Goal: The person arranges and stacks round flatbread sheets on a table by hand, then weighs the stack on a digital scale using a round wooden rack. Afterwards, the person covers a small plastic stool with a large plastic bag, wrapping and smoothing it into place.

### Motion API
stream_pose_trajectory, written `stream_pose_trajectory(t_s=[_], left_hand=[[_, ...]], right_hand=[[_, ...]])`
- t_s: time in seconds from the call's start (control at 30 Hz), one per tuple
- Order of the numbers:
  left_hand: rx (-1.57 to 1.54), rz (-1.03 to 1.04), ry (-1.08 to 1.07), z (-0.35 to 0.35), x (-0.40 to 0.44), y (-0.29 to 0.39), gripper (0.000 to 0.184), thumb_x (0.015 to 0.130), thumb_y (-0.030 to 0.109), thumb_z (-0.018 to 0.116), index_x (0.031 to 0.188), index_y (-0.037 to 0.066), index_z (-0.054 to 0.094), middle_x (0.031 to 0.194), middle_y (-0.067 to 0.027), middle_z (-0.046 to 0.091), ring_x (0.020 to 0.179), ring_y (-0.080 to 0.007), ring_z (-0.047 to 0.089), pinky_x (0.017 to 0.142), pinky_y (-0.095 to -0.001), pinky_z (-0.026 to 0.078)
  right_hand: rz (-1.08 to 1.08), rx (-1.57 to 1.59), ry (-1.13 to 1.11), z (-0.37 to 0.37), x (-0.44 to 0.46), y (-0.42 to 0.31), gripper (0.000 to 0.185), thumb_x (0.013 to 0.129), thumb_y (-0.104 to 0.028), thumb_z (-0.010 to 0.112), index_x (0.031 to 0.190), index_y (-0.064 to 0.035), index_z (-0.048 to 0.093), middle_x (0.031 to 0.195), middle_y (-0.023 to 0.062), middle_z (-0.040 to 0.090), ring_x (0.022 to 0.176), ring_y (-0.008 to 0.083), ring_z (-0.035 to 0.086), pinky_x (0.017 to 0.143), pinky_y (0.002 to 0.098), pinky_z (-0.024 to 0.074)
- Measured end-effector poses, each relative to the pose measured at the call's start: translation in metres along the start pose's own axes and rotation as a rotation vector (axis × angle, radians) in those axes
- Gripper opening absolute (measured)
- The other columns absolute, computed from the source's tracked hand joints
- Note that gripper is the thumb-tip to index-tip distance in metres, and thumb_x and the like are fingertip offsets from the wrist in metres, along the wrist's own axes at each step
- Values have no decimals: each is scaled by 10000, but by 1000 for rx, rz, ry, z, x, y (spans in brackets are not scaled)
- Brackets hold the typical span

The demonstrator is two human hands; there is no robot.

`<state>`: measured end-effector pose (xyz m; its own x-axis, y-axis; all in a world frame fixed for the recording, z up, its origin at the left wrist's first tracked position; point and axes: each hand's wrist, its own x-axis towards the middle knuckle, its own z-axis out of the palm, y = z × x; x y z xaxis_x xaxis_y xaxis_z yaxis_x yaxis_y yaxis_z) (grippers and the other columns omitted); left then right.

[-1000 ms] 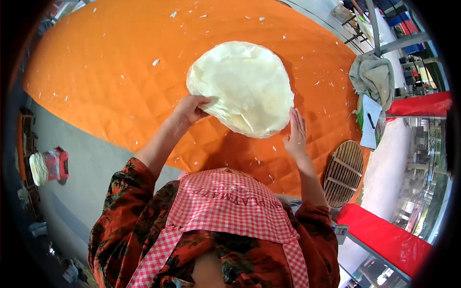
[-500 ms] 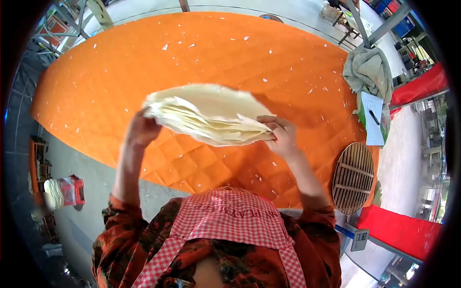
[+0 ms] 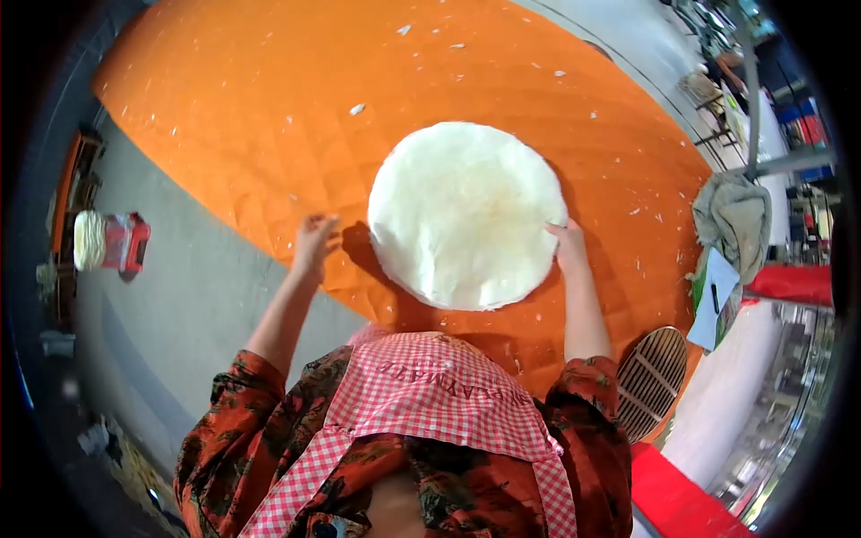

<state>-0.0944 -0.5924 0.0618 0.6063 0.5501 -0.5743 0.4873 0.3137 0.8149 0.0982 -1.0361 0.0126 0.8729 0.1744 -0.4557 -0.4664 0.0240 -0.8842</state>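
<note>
A stack of thin round sheets, off-white and looking like flatbread, lies flat with its top face toward me. At its right edge my right hand grips the rim, thumb on top and the other fingers hidden underneath. My left hand is off to the left of the stack, apart from it and holding nothing. Its fingers are parted above the near edge of the orange-covered table. From above, the lower sheets are hidden by the top one.
White scraps dot the orange cover. At the right stand a slatted round board, a grey cloth and a paper pad with a black pen. A red stool with a pale stack sits on the floor at left.
The stack, earlier held bent and tilted in both hands, now lies flat and farther right. My left hand has let go; my right hand still grips the edge. The view has turned.
</note>
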Motion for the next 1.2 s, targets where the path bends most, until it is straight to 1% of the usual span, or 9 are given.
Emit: stream_pose_trajectory(t_s=[0.13, 0.3, 0.37, 0.5, 0.6, 0.63, 0.83, 0.93, 1.2], left_hand=[[-119, -131, -89, 14, -44, -38, 410, 908, 235, 628, 1178, -16, 448, 993, -126, 605, 902, -231, 634, 794, -342, 524], [19, 93, -3, 48, -27, -66, 544, 882, 245, 656, 1255, -81, 430, 1093, -156, 599, 988, -199, 595, 855, -299, 481], [169, 97, 50, 66, -35, -41, 627, 853, 264, 679, 1269, -112, 398, 1075, -167, 610, 907, -204, 609, 759, -311, 491], [208, -57, 86, 81, -24, -34, 619, 812, 273, 717, 1207, -129, 460, 1024, -175, 632, 812, -218, 627, 663, -331, 493], [-10, -131, -182, 82, -20, -25, 511, 789, 248, 736, 1097, -118, 554, 958, -163, 648, 807, -224, 635, 659, -322, 489], [-86, -168, -165, 86, -24, -21, 407, 781, 219, 731, 1029, -83, 616, 934, -145, 661, 819, -223, 641, 669, -328, 496], [143, 27, -150, 81, -20, -18, 397, 778, 193, 707, 1089, -38, 619, 978, -117, 667, 854, -225, 645, 745, -341, 516], [13, -8, -182, 82, -15, -19, 426, 778, 181, 701, 1124, -44, 595, 988, -109, 663, 896, -228, 645, 788, -343, 518], [-269, -188, -456, 87, 4, -43, 511, 787, 188, 695, 1246, 22, 541, 1066, -145, 642, 988, -241, 628, 867, -380, 527]], right_hand=[[28, -24, -49, -4, -5, -5, 385, 838, -95, 632, 1190, 41, 555, 1116, 109, 639, 950, 198, 624, 796, 308, 494], [208, 209, -44, -24, -11, 8, 405, 904, -245, 611, 1203, 20, 546, 1110, 83, 631, 1017, 194, 578, 885, 329, 446], [251, 357, -39, -29, -16, 20, 434, 914, -305, 610, 1198, 18, 554, 1130, 80, 624, 1070, 188, 550, 940, 348, 417], [81, 246, 54, -6, -24, 12, 461, 889, -294, 650, 1184, 48, 555, 1164, 112, 605, 1072, 223, 557, 950, 363, 424], [81, 145, 93, 10, -26, -3, 485, 882, -264, 646, 1231, 51, 525, 1203, 143, 592, 1109, 247, 558, 957, 375, 443], [102, 134, 144, 16, -27, -9, 467, 869, -228, 663, 1210, 61, 529, 1166, 148, 602, 1093, 252, 562, 949, 377, 448], [168, 256, -130, -12, -2, -6, 534, 856, -264, 680, 1240, 69, 515, 1234, 169, 578, 1117, 270, 556, 954, 377, 439], [188, 107, -11, 7, -5, -6, 567, 877, -276, 646, 1301, 59, 476, 1280, 166, 558, 1161, 275, 537, 980, 392, 425], [116, 192, -172, 14, -13, 9, 579, 901, -274, 616, 1346, 47, 431, 1333, 163, 520, 1209, 266, 512, 1016, 431, 416]])
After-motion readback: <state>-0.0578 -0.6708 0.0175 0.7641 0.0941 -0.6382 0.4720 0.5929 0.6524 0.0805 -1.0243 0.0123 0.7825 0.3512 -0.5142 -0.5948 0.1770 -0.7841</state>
